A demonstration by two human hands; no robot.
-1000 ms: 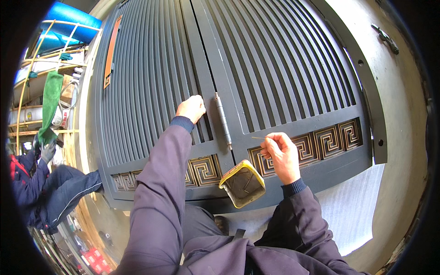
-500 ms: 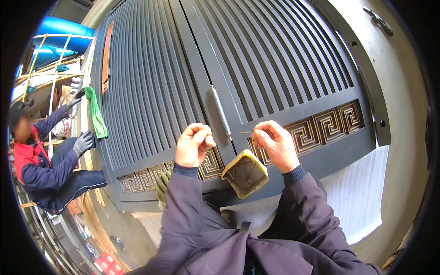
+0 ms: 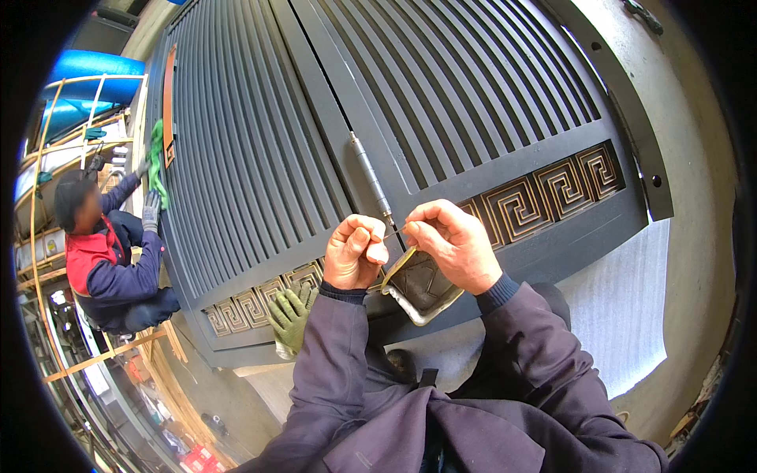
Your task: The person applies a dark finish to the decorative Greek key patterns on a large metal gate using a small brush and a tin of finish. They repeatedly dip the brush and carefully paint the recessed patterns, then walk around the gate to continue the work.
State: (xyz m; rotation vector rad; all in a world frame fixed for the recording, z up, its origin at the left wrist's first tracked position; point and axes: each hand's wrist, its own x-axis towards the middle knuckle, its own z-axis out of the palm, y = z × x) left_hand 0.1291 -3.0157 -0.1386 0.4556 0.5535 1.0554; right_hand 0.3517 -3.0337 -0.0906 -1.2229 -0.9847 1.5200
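My right hand [image 3: 456,248] pinches a thin, wire-like piece [image 3: 395,232] that spans the small gap to my left hand [image 3: 354,254]. The fingers of my left hand are pinched together too; what they hold is hidden. Below my hands, a cut-open container [image 3: 432,312] with a dark inside and a pale, partly yellow rim rests on the dark grey double-leaf door [image 3: 347,197]. A few thin pieces lie in it. Just beyond my fingers, a silvery cylindrical hinge [image 3: 367,175] runs along the seam between the leaves.
A green work glove [image 3: 290,317] lies by my left forearm. At the far left a gloved co-worker [image 3: 118,252] crouches, with a green cloth [image 3: 157,169] on the door's edge. White foam sheet [image 3: 623,315] shows at right. A dark tool [image 3: 643,16] lies on the floor.
My hands have come together, and the thin piece now reaches my left fingertips. The co-worker has crouched lower, and the green cloth has moved farther along the door's edge.
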